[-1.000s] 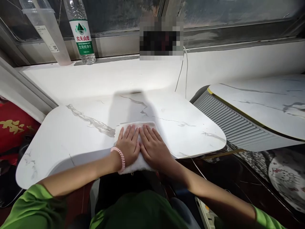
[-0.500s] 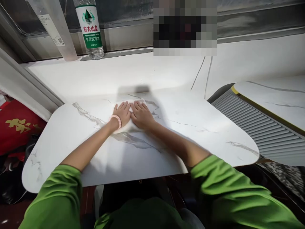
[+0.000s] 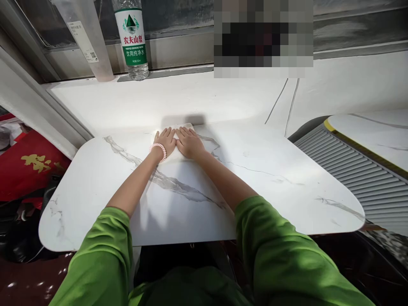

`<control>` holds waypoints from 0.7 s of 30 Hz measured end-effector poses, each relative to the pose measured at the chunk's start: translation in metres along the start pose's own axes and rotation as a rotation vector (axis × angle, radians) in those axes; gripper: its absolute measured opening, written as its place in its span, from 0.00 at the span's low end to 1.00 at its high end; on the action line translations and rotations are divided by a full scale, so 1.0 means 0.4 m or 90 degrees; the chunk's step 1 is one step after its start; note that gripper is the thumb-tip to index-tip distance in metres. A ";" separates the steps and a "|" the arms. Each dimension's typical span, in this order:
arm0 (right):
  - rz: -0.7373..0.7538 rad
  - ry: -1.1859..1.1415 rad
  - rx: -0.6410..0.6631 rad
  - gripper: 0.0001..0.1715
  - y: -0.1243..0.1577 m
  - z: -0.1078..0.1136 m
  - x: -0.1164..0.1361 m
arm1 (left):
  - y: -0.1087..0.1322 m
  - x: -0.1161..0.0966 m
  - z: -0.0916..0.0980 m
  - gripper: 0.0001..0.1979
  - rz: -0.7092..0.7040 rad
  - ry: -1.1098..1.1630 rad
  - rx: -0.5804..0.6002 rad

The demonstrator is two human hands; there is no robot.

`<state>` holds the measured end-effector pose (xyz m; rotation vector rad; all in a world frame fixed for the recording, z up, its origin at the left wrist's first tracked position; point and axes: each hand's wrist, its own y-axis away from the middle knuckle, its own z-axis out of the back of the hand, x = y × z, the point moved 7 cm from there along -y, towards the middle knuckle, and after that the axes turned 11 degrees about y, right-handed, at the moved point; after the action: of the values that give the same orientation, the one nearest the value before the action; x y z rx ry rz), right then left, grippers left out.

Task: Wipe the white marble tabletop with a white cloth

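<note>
Cloth point(image 3: 177, 156) lies at the back of the counter point(image 3: 95, 187), beneath the left hand point(image 3: 165, 142) and right hand point(image 3: 190, 143), both flat, fingers extended; pushing harder forward could bunch it against the wall point(image 3: 229, 97).

White wall point(image 3: 236, 97), dark window point(image 3: 178, 17), ribbed panel point(image 3: 357, 174)

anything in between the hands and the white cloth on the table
Nothing visible: the left hand and right hand both lie directly on the white cloth. The white wall is beyond the cloth's far edge, not between them.
</note>
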<state>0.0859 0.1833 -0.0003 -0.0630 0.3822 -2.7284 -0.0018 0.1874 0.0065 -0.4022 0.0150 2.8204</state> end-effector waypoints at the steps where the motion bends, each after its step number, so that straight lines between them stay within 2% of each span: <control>1: 0.006 0.001 -0.008 0.34 0.017 0.005 0.008 | 0.022 -0.005 -0.001 0.29 0.000 -0.002 0.000; 4: 0.024 0.013 -0.017 0.33 0.095 0.025 0.044 | 0.116 -0.030 -0.003 0.29 -0.013 -0.011 0.003; 7: 0.055 0.029 -0.006 0.34 0.204 0.053 0.096 | 0.238 -0.060 -0.006 0.29 -0.033 -0.018 0.000; 10: 0.085 0.032 -0.016 0.34 0.315 0.094 0.152 | 0.359 -0.090 -0.010 0.29 -0.063 -0.022 0.003; 13: 0.114 0.038 -0.025 0.33 0.404 0.134 0.205 | 0.454 -0.115 -0.012 0.29 -0.085 -0.023 0.010; 17: 0.132 0.076 -0.020 0.34 0.476 0.167 0.258 | 0.543 -0.133 -0.008 0.29 -0.104 -0.024 0.012; 21: 0.159 0.082 -0.028 0.34 0.491 0.173 0.291 | 0.590 -0.124 0.003 0.29 -0.117 -0.020 -0.013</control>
<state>0.0566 -0.0534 0.0116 0.1405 0.4544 -2.4847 -0.0243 -0.0524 0.0139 -0.3454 -0.0543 2.6472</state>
